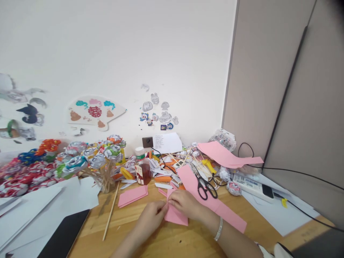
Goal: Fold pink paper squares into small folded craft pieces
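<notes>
One pink sheet (176,216) is gripped by the left hand (152,215) at its edge and the right hand (185,203) on top. Scissors (200,178) lie on a pink strip (227,213).

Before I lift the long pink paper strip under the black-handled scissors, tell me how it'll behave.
The strip will probably feel light and bend easily, looking thin. The scissors partly resting on it could slide or drag as it moves.

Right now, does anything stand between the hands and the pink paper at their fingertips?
Nothing visible does: the left hand and right hand both touch the pink paper. The scissors lie off to the right, on another pink strip.
</notes>
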Motion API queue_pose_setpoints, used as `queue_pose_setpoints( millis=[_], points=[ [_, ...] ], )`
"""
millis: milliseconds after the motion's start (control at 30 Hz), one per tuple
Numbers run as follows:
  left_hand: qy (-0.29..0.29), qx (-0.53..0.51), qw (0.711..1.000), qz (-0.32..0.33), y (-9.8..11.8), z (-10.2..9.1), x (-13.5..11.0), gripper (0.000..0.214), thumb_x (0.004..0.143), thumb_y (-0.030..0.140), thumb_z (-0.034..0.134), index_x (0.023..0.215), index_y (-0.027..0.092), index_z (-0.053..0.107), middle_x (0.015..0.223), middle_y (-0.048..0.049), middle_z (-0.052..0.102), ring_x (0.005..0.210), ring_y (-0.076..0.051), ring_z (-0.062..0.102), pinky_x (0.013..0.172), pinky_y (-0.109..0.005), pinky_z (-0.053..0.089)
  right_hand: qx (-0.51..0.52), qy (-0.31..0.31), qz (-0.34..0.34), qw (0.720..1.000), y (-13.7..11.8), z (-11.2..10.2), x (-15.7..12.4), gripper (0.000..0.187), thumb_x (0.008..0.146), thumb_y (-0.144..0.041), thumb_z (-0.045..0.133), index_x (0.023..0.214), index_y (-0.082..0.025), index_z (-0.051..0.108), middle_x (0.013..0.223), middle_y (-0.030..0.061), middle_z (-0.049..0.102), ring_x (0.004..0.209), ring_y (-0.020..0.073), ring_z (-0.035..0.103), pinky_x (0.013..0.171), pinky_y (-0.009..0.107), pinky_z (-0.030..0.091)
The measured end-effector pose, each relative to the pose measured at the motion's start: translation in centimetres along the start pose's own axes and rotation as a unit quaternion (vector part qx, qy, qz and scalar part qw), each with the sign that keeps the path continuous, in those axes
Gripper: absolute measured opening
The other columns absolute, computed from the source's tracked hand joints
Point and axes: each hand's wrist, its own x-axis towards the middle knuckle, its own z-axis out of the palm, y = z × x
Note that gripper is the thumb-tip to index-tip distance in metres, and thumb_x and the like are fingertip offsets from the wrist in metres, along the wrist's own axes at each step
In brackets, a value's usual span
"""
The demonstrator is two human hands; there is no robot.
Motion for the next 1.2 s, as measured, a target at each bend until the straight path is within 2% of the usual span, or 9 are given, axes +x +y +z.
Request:
queue_pose_setpoints(
  millis=[167,333,533,667,767,833,967,1200],
  points=[
    [-0.017,-0.029,0.999,-0.005,0.5,-0.2,-0.3,0.042,0.079,0.048,0.033,0.051,0.018,0.040,0.049,0.0045,0.042,0.050,-0.011,0.039,0.049,-0.020,0.027,-0.036,-0.005,-0.016,0.999,0.2,0.1,0.1,0.018,0.083,-0.020,0.044,0.076,-0.015,0.060,0.078,0.0046,0.064,0.075,0.0151,0.054,0.068,0.024,0.039],
    [-0.032,-0.055,0.997,-0.031,0.8,-0.3,-0.4,0.044,0.080,0.049,0.032,0.050,0.019,0.042,0.045,0.0033,0.049,0.047,-0.013,0.045,0.049,-0.020,0.030,-0.045,0.001,-0.026,0.999,0.2,0.0,0.1,0.019,0.083,-0.019,0.043,0.078,-0.017,0.061,0.079,0.0043,0.064,0.075,0.0154,0.054,0.069,0.025,0.039],
    [-0.011,-0.067,0.997,-0.028,0.5,-0.1,-0.2,0.046,0.080,0.051,0.030,0.052,0.018,0.046,0.045,0.0031,0.050,0.048,-0.013,0.047,0.050,-0.021,0.031,0.037,0.004,-0.028,0.999,0.0,-0.4,0.1,0.021,0.085,-0.022,0.042,0.084,-0.017,0.062,0.085,0.0043,0.065,0.080,0.0152,0.055,0.073,0.025,0.040],
    [0.042,-0.080,0.996,-0.026,0.4,-0.4,0.1,0.046,0.079,0.052,0.031,0.048,0.019,0.042,0.045,0.0034,0.046,0.047,-0.012,0.043,0.050,-0.022,0.030,0.146,0.052,0.048,0.987,0.2,-1.1,0.1,0.024,0.086,-0.028,0.039,0.095,-0.018,0.059,0.092,0.0049,0.063,0.083,0.0155,0.055,0.073,0.026,0.040],
    [0.099,-0.088,0.991,-0.036,0.4,-0.8,0.4,0.046,0.077,0.054,0.032,0.047,0.019,0.040,0.044,0.0038,0.044,0.046,-0.012,0.042,0.049,-0.022,0.029,0.242,0.123,0.113,0.956,1.0,-1.1,0.3,0.028,0.086,-0.033,0.038,0.094,-0.015,0.058,0.090,0.0059,0.061,0.083,0.0163,0.055,0.072,0.026,0.040],
    [0.117,-0.098,0.987,-0.056,0.4,-1.0,0.4,0.047,0.075,0.056,0.032,0.046,0.019,0.041,0.042,0.0039,0.043,0.044,-0.012,0.042,0.047,-0.023,0.029,0.288,0.149,0.139,0.936,1.6,-0.9,0.4,0.029,0.084,-0.036,0.040,0.087,-0.013,0.057,0.083,0.0046,0.060,0.077,0.0157,0.053,0.067,0.024,0.040],
    [0.097,-0.136,0.983,-0.075,0.3,-1.1,0.4,0.045,0.072,0.057,0.037,0.049,0.018,0.043,0.043,0.0044,0.043,0.043,-0.012,0.042,0.045,-0.023,0.028,0.303,0.137,0.145,0.932,2.1,-0.3,0.6,0.029,0.082,-0.037,0.042,0.075,-0.013,0.056,0.067,0.0001,0.052,0.064,0.0126,0.048,0.058,0.021,0.037],
    [0.091,-0.141,0.984,-0.058,-0.6,-0.6,0.6,0.041,0.075,0.052,0.037,0.051,0.019,0.043,0.043,0.0055,0.042,0.044,-0.012,0.041,0.045,-0.022,0.028,0.274,0.120,0.126,0.946,1.7,-0.4,0.4,0.026,0.082,-0.034,0.042,0.073,-0.014,0.056,0.067,0.0000,0.052,0.067,0.0129,0.048,0.059,0.021,0.036]
  ],
)
